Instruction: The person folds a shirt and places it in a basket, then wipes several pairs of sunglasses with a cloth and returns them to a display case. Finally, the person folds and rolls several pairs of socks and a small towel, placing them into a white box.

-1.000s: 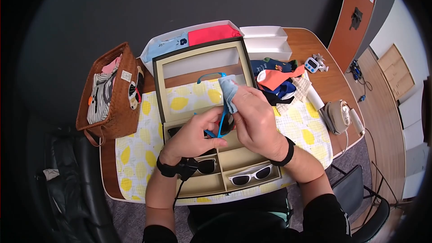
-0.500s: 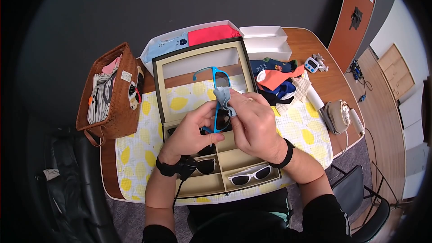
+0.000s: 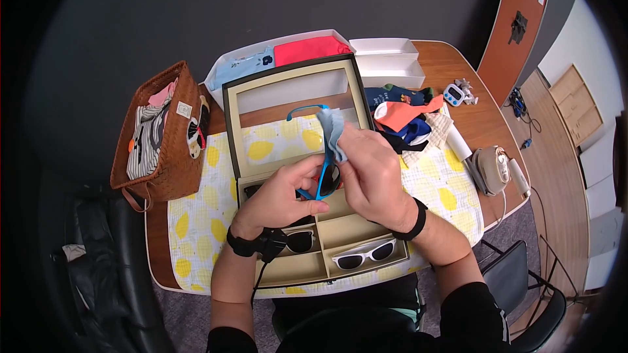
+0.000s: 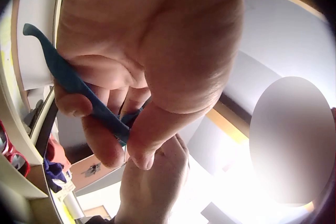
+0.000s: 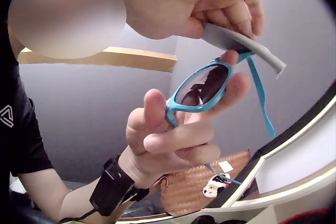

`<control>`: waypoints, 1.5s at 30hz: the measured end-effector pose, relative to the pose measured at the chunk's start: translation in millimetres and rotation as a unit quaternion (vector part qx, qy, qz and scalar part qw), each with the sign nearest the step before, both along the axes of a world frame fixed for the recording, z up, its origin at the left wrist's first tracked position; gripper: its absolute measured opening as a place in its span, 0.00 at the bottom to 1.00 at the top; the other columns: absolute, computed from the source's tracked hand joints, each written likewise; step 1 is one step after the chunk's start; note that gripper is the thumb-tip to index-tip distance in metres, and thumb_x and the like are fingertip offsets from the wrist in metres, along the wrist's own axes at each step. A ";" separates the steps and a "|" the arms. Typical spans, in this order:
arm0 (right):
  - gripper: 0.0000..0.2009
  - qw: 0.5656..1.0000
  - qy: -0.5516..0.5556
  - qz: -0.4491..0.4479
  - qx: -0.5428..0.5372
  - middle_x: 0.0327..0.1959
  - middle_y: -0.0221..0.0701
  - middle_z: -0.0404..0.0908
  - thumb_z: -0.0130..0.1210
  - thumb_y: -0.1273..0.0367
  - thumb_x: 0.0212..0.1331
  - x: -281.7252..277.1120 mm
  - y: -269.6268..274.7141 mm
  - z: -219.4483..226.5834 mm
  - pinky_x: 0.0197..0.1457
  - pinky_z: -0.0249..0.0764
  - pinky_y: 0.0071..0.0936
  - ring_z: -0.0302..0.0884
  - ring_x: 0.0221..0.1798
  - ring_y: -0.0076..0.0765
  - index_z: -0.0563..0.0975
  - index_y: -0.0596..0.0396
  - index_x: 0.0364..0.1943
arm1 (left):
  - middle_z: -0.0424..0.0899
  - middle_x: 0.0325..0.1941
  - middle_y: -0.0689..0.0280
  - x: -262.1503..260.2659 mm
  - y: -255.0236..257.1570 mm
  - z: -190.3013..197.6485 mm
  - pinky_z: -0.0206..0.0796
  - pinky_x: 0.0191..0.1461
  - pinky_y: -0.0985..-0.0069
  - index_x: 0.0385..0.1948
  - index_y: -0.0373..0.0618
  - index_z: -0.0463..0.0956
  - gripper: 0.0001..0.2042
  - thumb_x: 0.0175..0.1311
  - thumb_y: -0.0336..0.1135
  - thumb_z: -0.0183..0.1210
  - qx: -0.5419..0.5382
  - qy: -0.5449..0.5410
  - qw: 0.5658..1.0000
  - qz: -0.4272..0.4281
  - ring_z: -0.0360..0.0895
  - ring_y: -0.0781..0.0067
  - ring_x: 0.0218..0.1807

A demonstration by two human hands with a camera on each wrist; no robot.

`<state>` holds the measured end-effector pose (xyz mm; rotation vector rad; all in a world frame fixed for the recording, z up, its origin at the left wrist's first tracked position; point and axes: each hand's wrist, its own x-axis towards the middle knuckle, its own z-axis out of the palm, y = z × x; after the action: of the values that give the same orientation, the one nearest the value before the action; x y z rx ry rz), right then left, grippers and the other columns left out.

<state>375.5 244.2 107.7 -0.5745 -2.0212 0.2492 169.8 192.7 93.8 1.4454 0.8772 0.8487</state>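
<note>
Blue-framed sunglasses (image 3: 329,180) are held up over an open glasses case (image 3: 230,132). My left hand (image 3: 280,191) grips them at one end, its thumb and fingers around the frame by the lens (image 5: 206,85). One blue temple arm (image 4: 68,74) runs across the fingers in the left wrist view. A grey-blue cloth (image 3: 332,132) is pinched in my right hand (image 3: 373,173) and folded over the far lens, which it mostly hides. White sunglasses (image 3: 364,255) lie in a front compartment of the case, and another dark-lensed pair (image 3: 300,242) sits to their left.
A woven basket (image 3: 173,170) of clothes stands at the left. Behind the case is a white box (image 3: 212,82) with folded clothes. To the right lie a pile of socks (image 3: 399,117), a timer (image 3: 452,95) and a beige handheld appliance (image 3: 489,170).
The sunglasses turned to face the head camera half a second ago and have tilted back since. My right hand with the cloth has shifted slightly along the far lens; my left hand keeps its grip.
</note>
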 end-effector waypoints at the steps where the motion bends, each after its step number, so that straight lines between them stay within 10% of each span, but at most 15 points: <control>1: 0.23 0.999 -0.004 0.013 0.040 0.51 0.59 0.81 0.57 0.81 0.49 -0.9 -0.8 -1.2 0.57 0.75 0.46 0.81 0.55 0.63 0.75 0.71 0.54 | 0.77 0.58 0.62 -0.9 0.6 -1.1 0.75 0.46 0.78 0.69 0.34 0.63 0.37 0.55 0.18 0.71 0.000 0.000 1.000 0.000 0.77 0.77 0.50; 45: 0.24 0.998 -0.017 0.050 0.045 0.54 0.60 0.79 0.58 0.82 0.47 -7.6 -8.3 1.5 0.66 0.71 0.51 0.77 0.61 0.66 0.75 0.73 0.54 | 0.79 0.58 0.62 -8.2 2.2 -4.8 0.72 0.53 0.74 0.69 0.37 0.62 0.38 0.55 0.19 0.71 0.029 -0.055 0.998 0.019 0.79 0.74 0.54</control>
<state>367.9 235.9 109.3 -0.4247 -2.0858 0.2068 161.6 194.9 89.0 1.4218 0.8053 0.9809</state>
